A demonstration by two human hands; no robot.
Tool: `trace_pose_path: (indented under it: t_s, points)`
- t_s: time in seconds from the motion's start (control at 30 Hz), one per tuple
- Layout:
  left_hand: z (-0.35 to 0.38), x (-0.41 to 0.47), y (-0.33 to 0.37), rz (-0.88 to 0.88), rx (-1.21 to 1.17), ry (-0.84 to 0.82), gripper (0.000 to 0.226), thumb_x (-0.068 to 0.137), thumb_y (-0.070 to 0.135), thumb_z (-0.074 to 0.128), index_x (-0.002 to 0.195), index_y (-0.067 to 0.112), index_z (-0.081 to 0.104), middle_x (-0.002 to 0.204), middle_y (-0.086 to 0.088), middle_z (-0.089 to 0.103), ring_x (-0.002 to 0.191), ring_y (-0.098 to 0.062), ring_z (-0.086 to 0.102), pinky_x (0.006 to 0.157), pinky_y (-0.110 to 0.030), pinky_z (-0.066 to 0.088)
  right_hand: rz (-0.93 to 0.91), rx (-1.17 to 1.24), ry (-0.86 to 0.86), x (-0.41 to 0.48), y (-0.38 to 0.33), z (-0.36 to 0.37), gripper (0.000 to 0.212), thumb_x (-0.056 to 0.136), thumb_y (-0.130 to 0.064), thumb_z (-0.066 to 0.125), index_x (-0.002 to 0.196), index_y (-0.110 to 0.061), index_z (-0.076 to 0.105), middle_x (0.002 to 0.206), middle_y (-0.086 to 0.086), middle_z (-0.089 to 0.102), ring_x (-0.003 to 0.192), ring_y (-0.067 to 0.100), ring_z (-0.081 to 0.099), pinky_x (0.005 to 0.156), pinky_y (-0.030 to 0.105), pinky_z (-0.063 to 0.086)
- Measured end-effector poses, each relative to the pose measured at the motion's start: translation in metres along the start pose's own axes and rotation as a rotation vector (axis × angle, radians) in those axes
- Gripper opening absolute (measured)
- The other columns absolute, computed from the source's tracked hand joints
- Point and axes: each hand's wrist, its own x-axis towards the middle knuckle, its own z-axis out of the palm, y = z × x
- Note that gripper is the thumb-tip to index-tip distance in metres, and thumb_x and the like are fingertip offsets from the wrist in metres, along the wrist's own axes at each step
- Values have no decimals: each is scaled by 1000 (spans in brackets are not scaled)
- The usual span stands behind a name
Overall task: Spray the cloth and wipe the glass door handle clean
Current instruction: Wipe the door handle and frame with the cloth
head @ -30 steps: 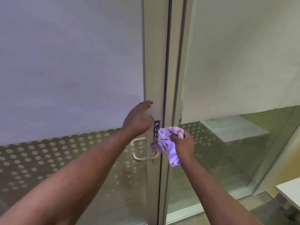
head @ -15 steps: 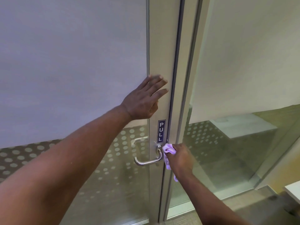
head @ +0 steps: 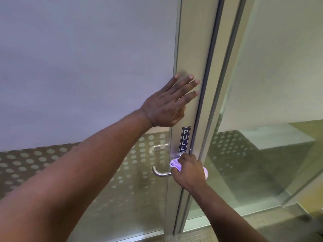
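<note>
A silver lever handle sticks out leftward from the metal stile of the glass door. My right hand is closed around a bunched purple cloth and presses it onto the base of the handle, just below a blue PULL sign. Most of the cloth is hidden under the hand; a bit shows at its right too. My left hand lies flat on the stile above the sign, fingers spread, holding nothing. No spray bottle is in view.
The door's upper glass is frosted white, with a dotted band below it. A fixed glass panel stands to the right of the door frame. Carpeted floor shows at the bottom right.
My right hand brought the cloth down from beside the PULL sign onto the handle's base. My left hand rose from near the handle and flattened on the stile. The view came closer.
</note>
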Motion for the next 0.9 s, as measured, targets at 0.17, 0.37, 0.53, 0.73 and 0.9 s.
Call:
trace_pose_path:
  t_s: [0.17,0.37,0.53,0.73,0.9]
  points:
    - [-1,-1,0,3,-1,-9,52,96,19,52,146,5,52,161,-21,38,153,-36,31,128,-54,17,121,195,45,-5,-4,3,39,85,-39,55,103,-10,73,108,5,68,104,30,57,80,38,51]
    - [-1,0,0,3,-15,-1,53,97,22,53,148,4,51,161,-22,37,153,-36,31,127,-53,16,362,622,78,-4,-1,-2,15,90,-34,65,86,-20,61,86,3,71,66,15,73,62,30,57]
    - [2,0,0,8,-22,6,54,99,26,53,148,5,50,161,-22,36,153,-36,31,127,-53,16,409,673,142,-3,0,-4,15,92,-30,68,86,-18,64,80,-3,67,64,14,68,51,21,43]
    - [3,-1,-1,2,-33,2,55,100,31,53,148,4,50,161,-22,37,153,-37,31,127,-53,16,243,654,209,6,0,4,28,87,-18,65,100,-41,74,104,-18,67,79,16,73,56,39,62]
    - [3,-2,-2,1,-23,-8,56,101,33,52,149,5,49,161,-22,36,153,-37,31,127,-54,16,-22,306,362,27,-3,17,19,72,-3,78,85,-18,77,87,-1,66,74,28,65,62,38,54]
